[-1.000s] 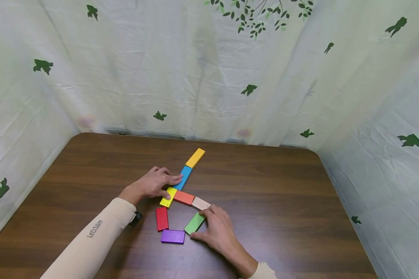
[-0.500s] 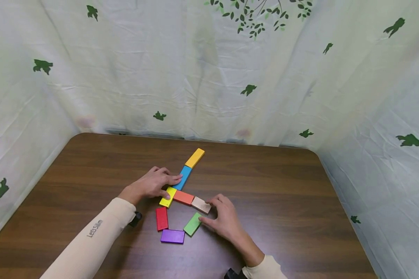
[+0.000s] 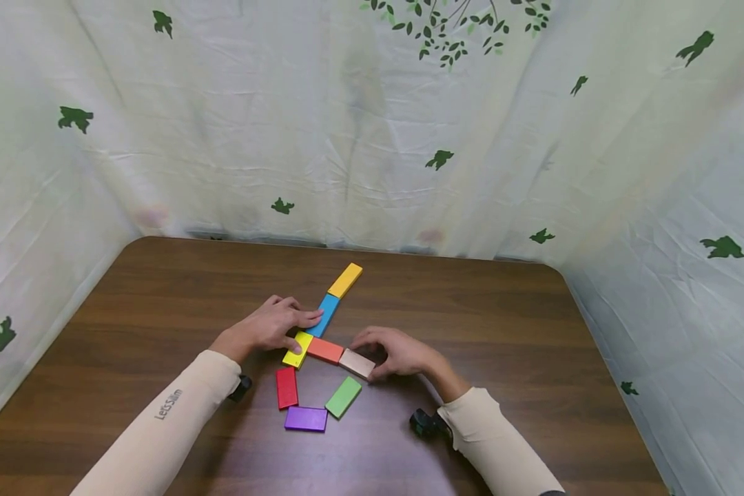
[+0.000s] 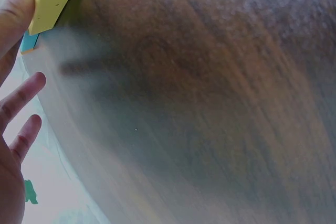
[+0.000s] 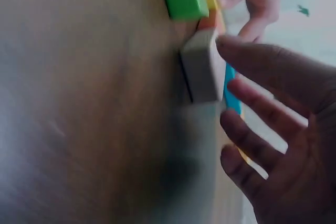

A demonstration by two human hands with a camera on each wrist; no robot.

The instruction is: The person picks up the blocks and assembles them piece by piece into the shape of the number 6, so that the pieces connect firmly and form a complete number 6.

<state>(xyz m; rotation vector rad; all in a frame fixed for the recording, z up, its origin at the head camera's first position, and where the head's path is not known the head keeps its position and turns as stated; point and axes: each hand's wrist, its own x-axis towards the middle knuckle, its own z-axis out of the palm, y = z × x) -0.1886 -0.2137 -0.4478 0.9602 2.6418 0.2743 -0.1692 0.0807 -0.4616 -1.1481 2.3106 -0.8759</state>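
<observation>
My left hand (image 3: 273, 324) lies over the joint of two blocks, its thumb on the yellow block (image 3: 297, 350) and a fingertip on the blue block (image 3: 324, 313). The left wrist view shows the thumb against the yellow block (image 4: 52, 1), with other fingers extended. My right hand (image 3: 399, 353) curves around the pale beige block (image 3: 356, 364), thumb at its near right end, forefinger along its far side. In the right wrist view the beige block (image 5: 202, 69) stands beside the thumb and forefinger. An orange-red block (image 3: 325, 350) lies between the yellow and beige blocks.
A green block (image 3: 344, 397), a purple block (image 3: 306, 419) and a red block (image 3: 287, 388) lie nearer the person. An amber block (image 3: 345, 280) continues beyond the blue one. The brown table (image 3: 502, 331) meets a white curtain (image 3: 322, 124) printed with green birds.
My right hand has let go of the green block and moved up and away to the beige block. My left hand has stayed on the yellow and blue blocks.
</observation>
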